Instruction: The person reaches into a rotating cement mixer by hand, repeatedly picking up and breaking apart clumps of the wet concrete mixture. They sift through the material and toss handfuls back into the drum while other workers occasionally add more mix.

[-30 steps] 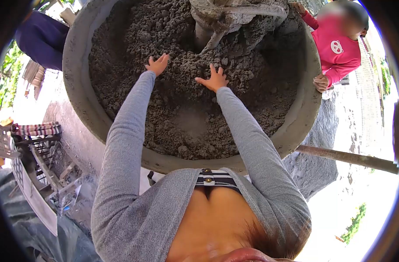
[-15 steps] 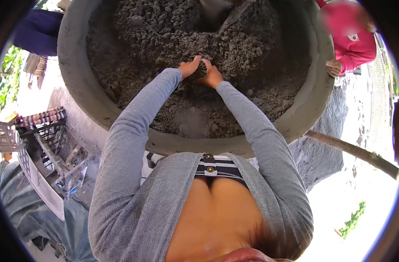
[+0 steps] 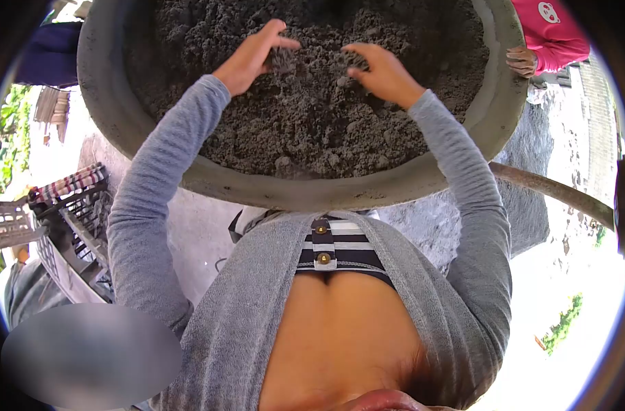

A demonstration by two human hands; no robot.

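A wide round basin with a thick grey rim (image 3: pixel 312 195) holds dark, crumbly, soil-like material (image 3: pixel 319 137). My left hand (image 3: pixel 247 58) is over the left part of this material, fingers spread and thumb apart. Opposite it, my right hand (image 3: pixel 388 74) curves inward with its fingers and thumb apart. Loose crumbs, some smeared by motion, show between the two hands and close to the fingertips. Neither hand grips anything that I can see.
At the right, a person's hand (image 3: pixel 522 61) rests on the rim, below a pink sleeve (image 3: pixel 562 55). Dark blue clothing (image 3: pixel 52 55) shows at the left. A pole (image 3: pixel 552 190) juts out at right. Crates (image 3: pixel 73 226) with a striped cloth (image 3: pixel 69 181) stand at left.
My hands were close together in the material and have moved apart, left and right. The view has shifted, and the tool-like shape at the basin's far side is out of sight.
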